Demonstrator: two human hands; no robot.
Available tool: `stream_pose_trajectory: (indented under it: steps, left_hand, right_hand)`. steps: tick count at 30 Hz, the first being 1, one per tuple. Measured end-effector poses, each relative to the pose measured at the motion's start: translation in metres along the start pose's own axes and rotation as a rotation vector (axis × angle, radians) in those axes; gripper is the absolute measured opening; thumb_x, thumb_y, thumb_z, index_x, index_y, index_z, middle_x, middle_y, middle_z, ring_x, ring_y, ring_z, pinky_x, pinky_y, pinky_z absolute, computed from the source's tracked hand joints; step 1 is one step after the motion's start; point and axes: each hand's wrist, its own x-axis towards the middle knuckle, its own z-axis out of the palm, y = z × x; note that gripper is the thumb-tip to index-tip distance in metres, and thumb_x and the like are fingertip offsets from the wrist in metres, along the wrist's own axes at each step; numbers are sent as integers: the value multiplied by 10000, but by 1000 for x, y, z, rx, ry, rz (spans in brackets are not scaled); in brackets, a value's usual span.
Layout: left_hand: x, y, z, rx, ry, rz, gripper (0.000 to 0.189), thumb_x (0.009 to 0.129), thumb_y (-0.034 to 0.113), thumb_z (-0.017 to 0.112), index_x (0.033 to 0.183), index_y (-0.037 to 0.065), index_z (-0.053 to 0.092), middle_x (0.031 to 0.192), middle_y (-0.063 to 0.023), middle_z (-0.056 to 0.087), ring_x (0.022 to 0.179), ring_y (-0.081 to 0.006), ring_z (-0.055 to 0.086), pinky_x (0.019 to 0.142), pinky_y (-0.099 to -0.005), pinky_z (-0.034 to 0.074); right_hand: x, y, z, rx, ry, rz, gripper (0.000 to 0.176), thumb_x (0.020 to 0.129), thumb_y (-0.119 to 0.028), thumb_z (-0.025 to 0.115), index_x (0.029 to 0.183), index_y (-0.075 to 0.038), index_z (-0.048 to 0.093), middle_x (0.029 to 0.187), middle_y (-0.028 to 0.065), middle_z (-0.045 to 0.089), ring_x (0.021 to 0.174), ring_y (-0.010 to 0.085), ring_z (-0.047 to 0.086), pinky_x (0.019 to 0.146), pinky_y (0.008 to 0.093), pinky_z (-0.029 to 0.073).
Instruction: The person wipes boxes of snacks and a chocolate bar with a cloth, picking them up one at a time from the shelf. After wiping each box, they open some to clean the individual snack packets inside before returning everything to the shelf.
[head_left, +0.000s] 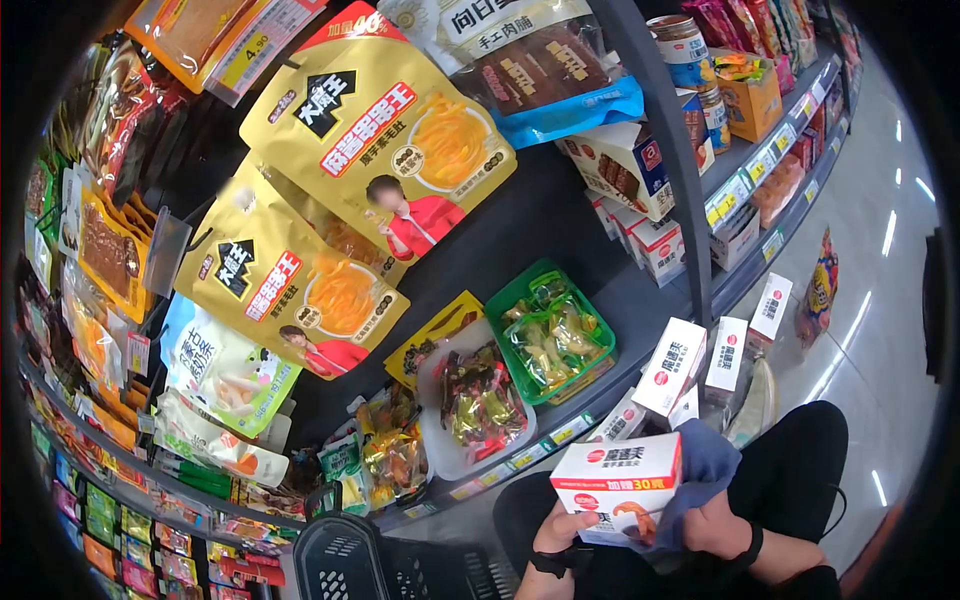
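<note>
A white and red snack box (615, 465) is in my left hand (560, 530), whose thumb presses on its front face. My right hand (715, 528) grips a blue-grey cloth (712, 460) that lies against the box's right side. Beyond the box, similar white boxes stand on the floor by the shelf, among them a larger one (670, 368) and a narrow one (727, 352). A green basket (605, 335) and a whitish bin (440, 450) with wrapped snacks sit on the lower shelf.
Gold snack pouches (380, 130) hang at the upper left. A dark shelf post (685, 180) rises at centre right. A black plastic basket (345, 560) is at the bottom. A colourful package (820, 290) rests on the grey floor (870, 400).
</note>
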Motion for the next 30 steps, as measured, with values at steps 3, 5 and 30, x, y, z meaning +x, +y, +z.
stream_pose_trajectory:
  steps: [3, 5, 30]
  left_hand:
    - [1, 4, 9, -24, -51, -80, 954, 690, 174, 776, 1513, -15, 331, 1406, -146, 544, 1316, -265, 507, 1117, -376, 367]
    - [9, 21, 35, -23, -76, -87, 1089, 608, 196, 808, 1524, -42, 269, 1446, -181, 500, 1319, -280, 516, 1117, -393, 388]
    - [19, 5, 36, -25, 181, 346, 1065, 611, 267, 947, 1441, -43, 357, 1324, -180, 589, 1165, -282, 632, 997, -396, 508]
  right_hand:
    - [-4, 19, -18, -212, -24, 6, 520, 889, -148, 606, 1355, 6, 434, 1275, 162, 531, 1207, 302, 520, 1073, 434, 379]
    - [3, 4, -23, -538, -108, -207, 578, 824, -200, 722, 1326, -50, 476, 1230, 152, 544, 1176, 319, 528, 1046, 454, 385]
    - [-5, 4, -14, -419, -118, -94, 577, 905, -367, 640, 1367, -37, 541, 1406, 174, 510, 1322, 345, 458, 1132, 473, 288]
